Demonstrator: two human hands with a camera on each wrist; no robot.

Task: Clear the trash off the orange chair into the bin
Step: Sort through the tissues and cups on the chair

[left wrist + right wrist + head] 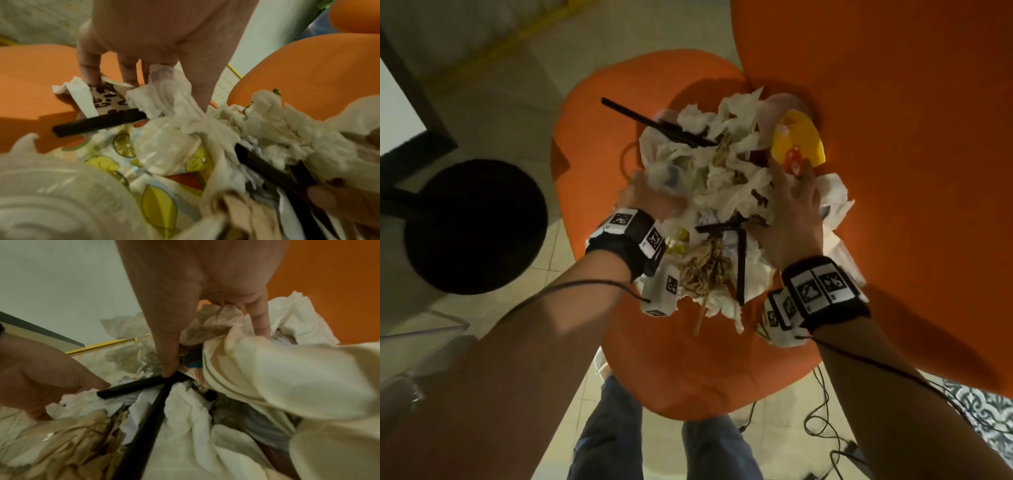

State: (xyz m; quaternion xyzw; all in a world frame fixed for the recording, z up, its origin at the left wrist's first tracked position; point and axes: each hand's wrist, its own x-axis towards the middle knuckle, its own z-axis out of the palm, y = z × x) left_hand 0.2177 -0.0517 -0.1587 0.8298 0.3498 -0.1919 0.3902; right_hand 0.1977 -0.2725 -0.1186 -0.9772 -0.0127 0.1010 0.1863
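A heap of trash (722,178) lies on the orange chair (688,377): crumpled white napkins, black plastic cutlery (654,123), black straws (739,260), a yellow wrapper (798,144) and lemon-printed paper (158,207). My left hand (650,192) presses against the heap's left side; its straight fingers (90,71) touch a printed scrap and a napkin. My right hand (794,202) lies spread on the heap's right side, its thumb (170,353) on a black straw (144,384). The round black bin (476,226) stands on the floor left of the chair.
The chair's tall orange back (893,102) rises right behind the heap. A dark table frame (414,137) stands beyond the bin. Cables (825,421) trail on the tiled floor at lower right, beside a patterned rug (989,411). My legs (613,428) stand at the seat's front edge.
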